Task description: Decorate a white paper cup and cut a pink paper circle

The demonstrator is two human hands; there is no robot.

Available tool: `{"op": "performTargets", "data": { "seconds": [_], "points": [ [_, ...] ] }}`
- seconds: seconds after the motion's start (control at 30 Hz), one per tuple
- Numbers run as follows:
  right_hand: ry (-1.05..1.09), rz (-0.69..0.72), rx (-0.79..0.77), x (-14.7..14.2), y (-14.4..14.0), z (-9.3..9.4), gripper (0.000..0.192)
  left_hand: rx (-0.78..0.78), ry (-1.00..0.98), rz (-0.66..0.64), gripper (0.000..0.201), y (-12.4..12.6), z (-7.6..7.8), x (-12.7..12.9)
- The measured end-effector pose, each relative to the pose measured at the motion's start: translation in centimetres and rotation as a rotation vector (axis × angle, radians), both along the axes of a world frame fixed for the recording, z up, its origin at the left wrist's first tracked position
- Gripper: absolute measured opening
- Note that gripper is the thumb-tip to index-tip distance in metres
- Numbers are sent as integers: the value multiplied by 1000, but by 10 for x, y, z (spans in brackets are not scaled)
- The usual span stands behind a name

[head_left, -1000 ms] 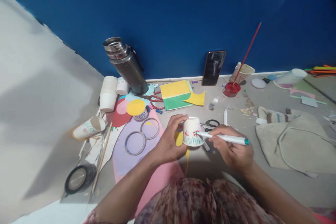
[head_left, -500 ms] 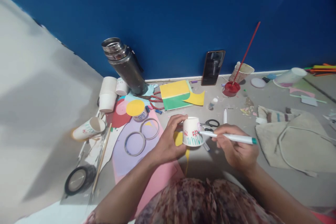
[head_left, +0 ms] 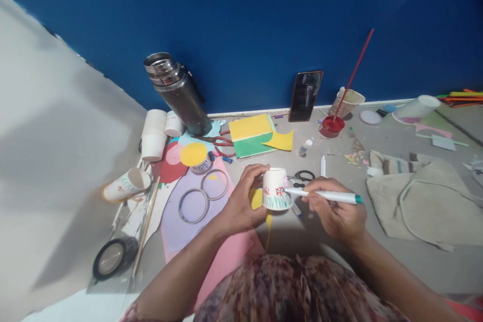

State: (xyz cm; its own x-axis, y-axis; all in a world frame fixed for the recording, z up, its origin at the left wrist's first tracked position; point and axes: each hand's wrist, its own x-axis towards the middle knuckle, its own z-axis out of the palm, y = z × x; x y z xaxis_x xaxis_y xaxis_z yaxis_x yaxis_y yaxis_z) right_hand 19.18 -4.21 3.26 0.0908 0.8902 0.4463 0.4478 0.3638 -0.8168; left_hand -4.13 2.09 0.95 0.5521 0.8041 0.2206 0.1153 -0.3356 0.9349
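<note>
An upturned white paper cup [head_left: 276, 189] with red flowers and teal grass drawn on it stands on the grey floor. My left hand [head_left: 241, 201] grips its left side and top. My right hand [head_left: 334, 211] holds a white marker [head_left: 324, 195] with a teal end, its tip touching the cup's right side. Black scissors [head_left: 302, 177] lie just behind the cup.
A steel flask [head_left: 177, 91], stacked white cups [head_left: 154, 133], a decorated cup on its side [head_left: 126, 184], tape rings [head_left: 204, 196], coloured paper [head_left: 251, 134], a phone [head_left: 305, 95] against the blue wall, red paint [head_left: 331, 126] with a brush, and a cloth bag [head_left: 418, 201] at right.
The marker has shifted slightly along the cup's side, with my right hand moving a little right and back. The cup and my left hand stay in place.
</note>
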Motion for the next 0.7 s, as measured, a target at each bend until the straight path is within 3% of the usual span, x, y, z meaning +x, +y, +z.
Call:
{"op": "performTargets", "data": {
  "seconds": [0.33,0.7],
  "points": [
    [-1,0,-21,-1,0,-1,18,-16,-3,-12,79,0,1,0],
    [61,-74,63,4,-2,-11,8,-32,-10,-20,81,0,-1,-1]
  ]
}}
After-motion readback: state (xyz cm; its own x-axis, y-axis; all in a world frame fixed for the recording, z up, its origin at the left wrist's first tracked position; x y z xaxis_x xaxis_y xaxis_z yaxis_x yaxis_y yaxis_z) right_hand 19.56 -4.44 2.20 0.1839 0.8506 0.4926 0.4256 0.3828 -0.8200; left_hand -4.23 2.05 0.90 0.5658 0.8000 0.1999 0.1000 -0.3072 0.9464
